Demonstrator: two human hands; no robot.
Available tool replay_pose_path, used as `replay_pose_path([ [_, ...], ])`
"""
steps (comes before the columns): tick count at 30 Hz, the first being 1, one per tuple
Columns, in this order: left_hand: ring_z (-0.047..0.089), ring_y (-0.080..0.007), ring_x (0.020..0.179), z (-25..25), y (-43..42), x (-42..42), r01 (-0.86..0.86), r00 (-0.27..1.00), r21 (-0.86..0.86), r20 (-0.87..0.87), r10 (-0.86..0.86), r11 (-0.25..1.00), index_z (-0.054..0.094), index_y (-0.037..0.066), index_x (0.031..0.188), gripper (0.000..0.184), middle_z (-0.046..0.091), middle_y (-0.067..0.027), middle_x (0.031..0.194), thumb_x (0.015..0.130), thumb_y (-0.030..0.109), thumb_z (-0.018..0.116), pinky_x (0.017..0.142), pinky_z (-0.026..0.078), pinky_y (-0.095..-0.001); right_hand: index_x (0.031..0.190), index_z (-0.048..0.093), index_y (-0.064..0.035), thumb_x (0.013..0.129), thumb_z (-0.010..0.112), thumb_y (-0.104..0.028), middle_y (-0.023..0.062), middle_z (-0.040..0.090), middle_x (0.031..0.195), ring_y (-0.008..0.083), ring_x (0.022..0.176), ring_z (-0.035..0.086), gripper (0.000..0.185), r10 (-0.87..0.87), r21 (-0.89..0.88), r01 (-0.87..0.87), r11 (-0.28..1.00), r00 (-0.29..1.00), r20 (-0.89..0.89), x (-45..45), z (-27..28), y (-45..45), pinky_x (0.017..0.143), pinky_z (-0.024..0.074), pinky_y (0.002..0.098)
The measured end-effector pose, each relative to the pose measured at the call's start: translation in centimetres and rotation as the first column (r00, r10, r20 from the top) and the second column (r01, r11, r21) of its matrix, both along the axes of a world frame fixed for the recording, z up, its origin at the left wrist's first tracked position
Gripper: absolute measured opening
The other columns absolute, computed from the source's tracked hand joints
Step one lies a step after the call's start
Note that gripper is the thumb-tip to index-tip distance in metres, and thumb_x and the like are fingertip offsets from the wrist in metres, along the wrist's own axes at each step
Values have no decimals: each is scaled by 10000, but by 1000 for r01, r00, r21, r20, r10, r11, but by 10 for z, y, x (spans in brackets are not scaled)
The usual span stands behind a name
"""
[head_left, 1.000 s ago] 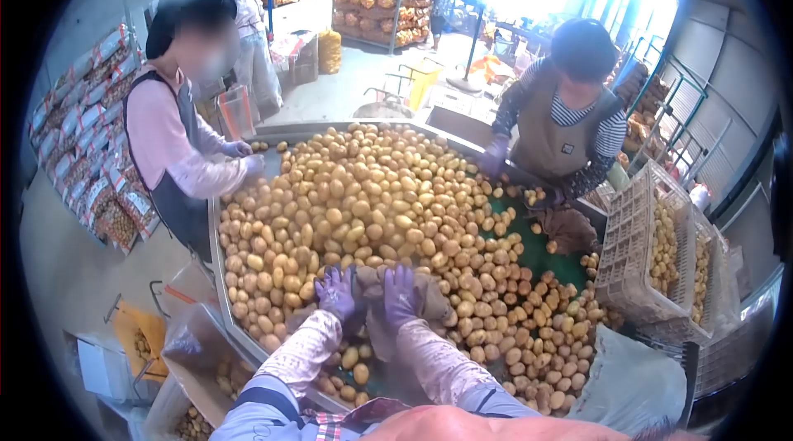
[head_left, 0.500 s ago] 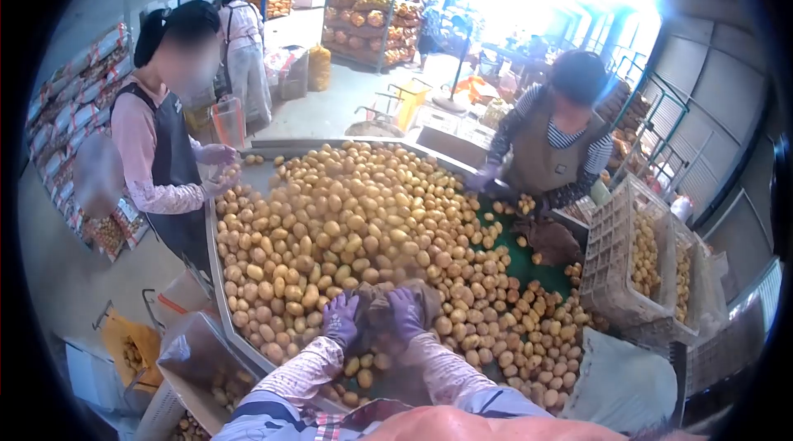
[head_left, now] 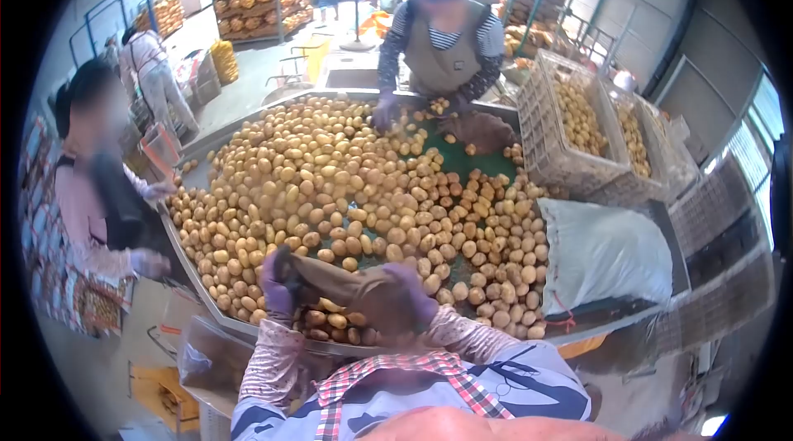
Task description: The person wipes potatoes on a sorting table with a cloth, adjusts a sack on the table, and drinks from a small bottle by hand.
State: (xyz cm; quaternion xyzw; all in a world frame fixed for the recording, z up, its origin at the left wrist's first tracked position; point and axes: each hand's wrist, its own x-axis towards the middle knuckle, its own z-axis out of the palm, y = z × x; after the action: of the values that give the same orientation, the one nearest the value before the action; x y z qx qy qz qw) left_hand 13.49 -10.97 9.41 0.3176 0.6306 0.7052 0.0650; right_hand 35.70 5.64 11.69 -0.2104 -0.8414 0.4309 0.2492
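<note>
Both of my gloved hands grip a brown cloth (head_left: pixel 343 282) close to my body, over the near edge of the sorting table (head_left: pixel 186 266). My left hand (head_left: pixel 279 282) is closed on its left end, and my right hand (head_left: pixel 413 296) is closed on its right side, slightly blurred. Beneath and beyond the cloth, a broad heap of potatoes (head_left: pixel 289 168) covers much of the table. A few potatoes show just under the cloth. Patches of green table surface (head_left: pixel 467 160) appear among the potatoes at the far right.
One co-worker (head_left: pixel 446 36) stands across the table, near another brown cloth (head_left: pixel 479 132). A second co-worker (head_left: pixel 99 185) is at the left. Crates of potatoes (head_left: pixel 570 123) stand at the right, behind a pale sack (head_left: pixel 607 255). An open bag (head_left: pixel 216 362) stands at lower left.
The view has swung right. My hands, earlier resting with the cloth on the potatoes, have drawn it back toward my body and lifted it. The left co-worker's hands have moved apart.
</note>
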Motion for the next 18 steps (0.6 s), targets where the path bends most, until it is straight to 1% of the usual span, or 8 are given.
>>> replay_pose_path([
  [4, 554, -225, 1067, 13, 0, -17, -161, 986, 121, -19, 164, 980, 519, -19, 1221, 434, 569, -111, 1173, 801, 22, 620, 925, 446, -324, 1177, 549, -113, 842, 514, -139, 135, 530, 1200, 284, 1157, 492, 338, 241, 331, -243, 912, 969, 46, -40, -54, -42, 930, 427, 364],
  [5, 556, -284, 1055, 10, -5, -18, -239, 903, -157, -399, 159, 958, 525, -12, 1216, 403, 570, -150, 1149, 839, 114, 592, 907, 441, -360, 1219, 513, -114, 852, 496, -141, 127, 490, 1268, 289, 1216, 444, 368, 271, 466, -310, 829, 951, 150, -49, -69, -45, 967, 403, 359],
  [7, 461, -425, 1119, -25, -20, -2, -349, 828, -570, -560, -41, 744, 481, 41, 1270, 558, 456, -256, 1250, 812, 335, 602, 947, 383, -469, 1224, 496, -149, 860, 455, -165, 81, 480, 1234, 254, 1169, 446, 366, 199, 461, -358, 812, 913, 358, -43, -62, -59, 877, 417, 406],
  [8, 396, -461, 1191, -97, -31, -7, -549, 624, -610, -754, -205, 572, 432, 99, 1336, 640, 385, -288, 1317, 819, 454, 558, 991, 331, -503, 1220, 496, -158, 862, 446, -165, 76, 486, 1210, 246, 1149, 452, 362, 180, 467, -366, 805, 901, 395, -48, -81, -60, 856, 411, 416],
  [9, 328, -478, 1262, -91, -31, 22, -357, 837, -835, -485, -253, 420, 398, 145, 1382, 675, 356, -295, 1359, 840, 539, 475, 1026, 257, -562, 1217, 496, -168, 864, 437, -166, 71, 492, 1185, 237, 1128, 458, 358, 162, 473, -374, 798, 888, 430, -55, -96, -62, 836, 405, 427],
  [14, 311, -438, 1302, -95, -3, -4, -363, 812, -841, -496, -307, 401, 440, 149, 1355, 564, 353, -242, 1410, 898, 475, 388, 1031, 224, -591, 1162, 534, -172, 857, 459, -212, 56, 507, 1138, 231, 1128, 455, 317, 111, 482, -353, 802, 881, 460, -108, -146, -38, 812, 387, 453],
  [15, 319, -419, 1305, -91, 11, -19, -350, 828, -845, -481, -289, 404, 461, 154, 1343, 545, 374, -222, 1407, 904, 468, 381, 1030, 235, -584, 1158, 544, -154, 858, 474, -221, 88, 550, 1070, 249, 1065, 517, 315, 136, 554, -314, 771, 931, 338, -117, -140, -25, 803, 412, 450],
  [18, 395, -356, 1266, -93, 40, -56, -339, 852, -826, -472, -224, 451, 566, 196, 1248, 459, 489, -157, 1326, 897, 447, 410, 1017, 273, -554, 1158, 563, -135, 914, 441, -199, 114, 595, 1048, 309, 1032, 550, 280, 208, 180, -325, 928, 856, 473, -143, -90, -6, 859, 433, 422],
])
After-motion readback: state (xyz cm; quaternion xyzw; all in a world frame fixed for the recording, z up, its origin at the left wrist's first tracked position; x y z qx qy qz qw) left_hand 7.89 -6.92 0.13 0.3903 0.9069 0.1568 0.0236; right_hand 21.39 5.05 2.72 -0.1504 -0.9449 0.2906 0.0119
